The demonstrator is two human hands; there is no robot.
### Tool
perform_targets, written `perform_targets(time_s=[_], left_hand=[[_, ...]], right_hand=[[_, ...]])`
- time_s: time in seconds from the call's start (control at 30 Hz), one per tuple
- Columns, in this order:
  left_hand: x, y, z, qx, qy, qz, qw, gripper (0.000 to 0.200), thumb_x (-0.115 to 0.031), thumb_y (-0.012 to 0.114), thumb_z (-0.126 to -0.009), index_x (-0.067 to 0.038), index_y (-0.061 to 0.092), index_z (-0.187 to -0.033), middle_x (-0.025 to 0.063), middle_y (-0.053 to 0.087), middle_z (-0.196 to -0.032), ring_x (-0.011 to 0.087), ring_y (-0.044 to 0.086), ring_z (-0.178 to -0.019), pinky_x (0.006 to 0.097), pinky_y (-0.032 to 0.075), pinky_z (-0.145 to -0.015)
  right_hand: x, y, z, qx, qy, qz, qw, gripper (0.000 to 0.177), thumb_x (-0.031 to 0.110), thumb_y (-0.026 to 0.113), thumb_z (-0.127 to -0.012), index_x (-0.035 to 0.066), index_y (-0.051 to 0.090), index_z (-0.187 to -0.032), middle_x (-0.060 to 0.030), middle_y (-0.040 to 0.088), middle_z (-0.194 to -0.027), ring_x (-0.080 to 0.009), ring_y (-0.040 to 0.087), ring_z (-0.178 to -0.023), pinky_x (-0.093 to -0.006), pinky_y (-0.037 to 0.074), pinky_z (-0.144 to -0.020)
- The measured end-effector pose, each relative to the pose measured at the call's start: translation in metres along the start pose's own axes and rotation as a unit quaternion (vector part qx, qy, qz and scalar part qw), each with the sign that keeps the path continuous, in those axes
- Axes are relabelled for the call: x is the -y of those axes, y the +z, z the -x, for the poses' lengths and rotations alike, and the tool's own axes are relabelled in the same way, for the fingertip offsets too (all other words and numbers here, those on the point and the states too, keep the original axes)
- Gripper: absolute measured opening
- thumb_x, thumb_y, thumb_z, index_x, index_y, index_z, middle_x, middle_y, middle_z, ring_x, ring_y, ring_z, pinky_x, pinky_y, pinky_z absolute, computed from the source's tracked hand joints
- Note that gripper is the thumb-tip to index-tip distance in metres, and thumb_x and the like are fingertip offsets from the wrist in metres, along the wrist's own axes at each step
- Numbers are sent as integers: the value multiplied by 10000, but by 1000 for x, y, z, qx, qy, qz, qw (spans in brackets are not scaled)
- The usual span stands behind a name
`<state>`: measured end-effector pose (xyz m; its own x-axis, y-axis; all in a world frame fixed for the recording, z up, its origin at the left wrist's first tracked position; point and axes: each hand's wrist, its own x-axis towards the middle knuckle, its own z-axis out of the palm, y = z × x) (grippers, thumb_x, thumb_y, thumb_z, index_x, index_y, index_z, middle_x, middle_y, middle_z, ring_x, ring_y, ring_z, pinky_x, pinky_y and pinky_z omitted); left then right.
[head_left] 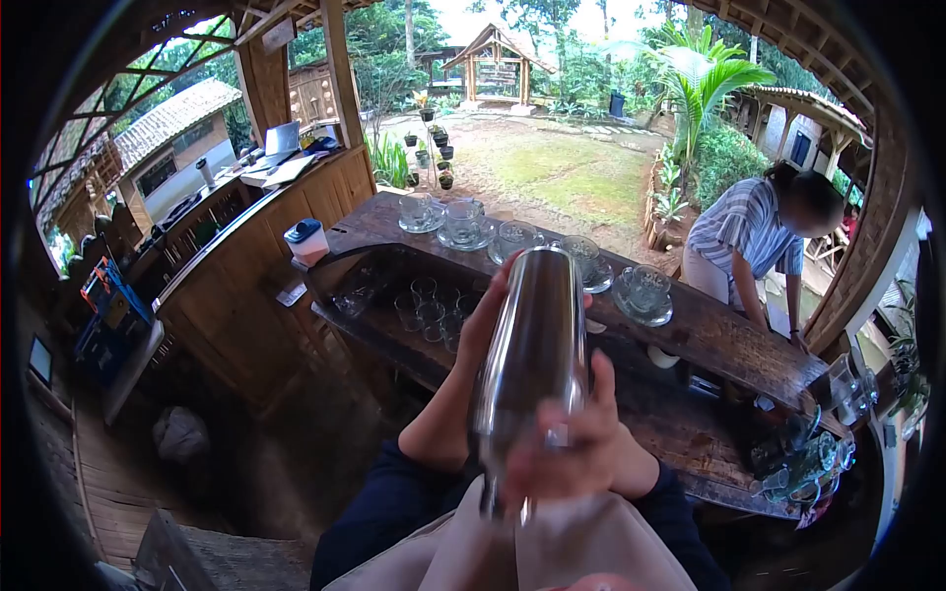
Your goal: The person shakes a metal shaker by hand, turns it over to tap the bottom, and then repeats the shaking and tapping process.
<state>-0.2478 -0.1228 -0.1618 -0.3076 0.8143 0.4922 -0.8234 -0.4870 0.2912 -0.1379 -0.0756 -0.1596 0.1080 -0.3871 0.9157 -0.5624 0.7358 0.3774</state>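
Tabletop: dark wood, running beyond our knees, cups along the far side; a wide swing of the arms could knock its glassware.
Co-worker [754, 236]: leaning over the right end of the tabletop [729, 345], well apart from us; little risk of a bump, we judge.
Shaker [537, 325]: steel, tilted, between both hands over our lap, flat end away from us; the near end is blurred, so we cannot tell how it is sealed. A loose seal could leak onto our clothes.
Left hand [480, 330]: fingers partly closed, curved along the shaker's left side, tips mostly hidden; damp metal could slide.
Right hand [581, 453]: fingers curled round the near end, thumb up; blurred, firmness cannot be told. A weak hold here could let an end part.
Cups [466, 226]: glass, on saucers, just beyond the shaker; a slip forward could chip one.
Glasses [431, 313]: grouped close on the lower level; one knock could spread.
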Motion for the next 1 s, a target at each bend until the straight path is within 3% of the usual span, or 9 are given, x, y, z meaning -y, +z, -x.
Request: perform_targets(time_s=[0.1, 0.2, 0.37, 0.43, 0.53, 0.67, 0.77, 0.9, 1.0], left_hand=[[7, -9, 1, 149, 122, -105, 976, 430, -388, 443, -926, -108, 414, -1250, 225, 556, -1107, 338, 560, -1053, 404, 532, -789], [-3, -71, -5, -97, -148, 48, 983, 329, -283, 386, -938, -52, 515, -1133, 159, 601, -1036, 232, 628, -873, 363, 531, -757], [7, -71, -4, -179, -40, 73, 980, 343, -243, 342, -921, -15, 533, -1092, 162, 604, -1035, 256, 609, -943, 400, 511, -814], [-13, -15, -4, -73, -143, -46, 986, 386, -300, 365, -935, -7, 512, -1138, 202, 588, -1063, 269, 586, -1015, 397, 507, -837], [9, 21, 14, 150, 99, -75, 981, 495, -415, 416, -923, 21, 507, -1140, 220, 579, -1083, 290, 598, -990, 388, 524, -803], [3, -80, -4, -98, -153, 44, 982, 399, -338, 377, -931, -22, 544, -1108, 162, 598, -1059, 251, 604, -956, 384, 522, -798], [26, -121, -6, -286, -89, 6, 954, 404, -277, 321, -915, 6, 552, -1087, 132, 624, -1003, 239, 626, -885, 415, 517, -799], [-5, -32, -4, -101, -176, -28, 979, 457, -370, 461, -900, -34, 451, -1209, 195, 532, -1137, 304, 563, -1034, 410, 535, -795], [4, -11, 4, 272, 74, -79, 956, 604, -434, 512, -872, -197, 241, -1357, 221, 415, -1266, 462, 460, -1132, 495, 533, -789]], right_hand=[[-20, 16, 15, -111, -13, -30, 993, 275, 78, 594, -756, 145, 629, -1021, -72, 595, -1108, -227, 526, -1105, -493, 329, -984], [-33, 9, 48, 17, 270, -45, 962, 321, 156, 674, -717, 85, 615, -1025, -91, 572, -1138, -251, 519, -1112, -481, 340, -980], [-24, -12, 37, 84, 400, -34, 912, 475, 218, 557, -875, 58, 418, -1300, -143, 508, -1200, -212, 464, -1160, -379, 390, -966], [16, -23, 16, 31, 613, -314, 724, 268, 98, 617, -776, 110, 623, -1043, -69, 571, -1143, -255, 515, -1118, -459, 309, -1028], [22, 4, 3, -133, 46, -64, 988, 339, 145, 636, -741, 76, 588, -1070, -101, 562, -1151, -293, 508, -1117, -452, 332, -1001], [-19, -3, 43, 77, 292, -15, 953, 462, 208, 660, -695, 32, 542, -1106, -144, 549, -1160, -344, 498, -1117, -444, 364, -965], [-35, -3, 48, 44, 409, 1, 911, 540, 215, 721, -651, 17, 539, -1119, -151, 559, -1149, -346, 511, -1101, -414, 386, -944], [5, -25, -7, 78, 180, 7, 980, 301, 261, 653, -759, 123, 621, -1024, -45, 591, -1075, -235, 546, -1060, -473, 384, -929], [23, 2, -4, -102, 17, 3, 995, 199, 281, 627, -812, 240, 625, -1006, 132, 594, -1018, -103, 553, -1042, -497, 360, -930]])
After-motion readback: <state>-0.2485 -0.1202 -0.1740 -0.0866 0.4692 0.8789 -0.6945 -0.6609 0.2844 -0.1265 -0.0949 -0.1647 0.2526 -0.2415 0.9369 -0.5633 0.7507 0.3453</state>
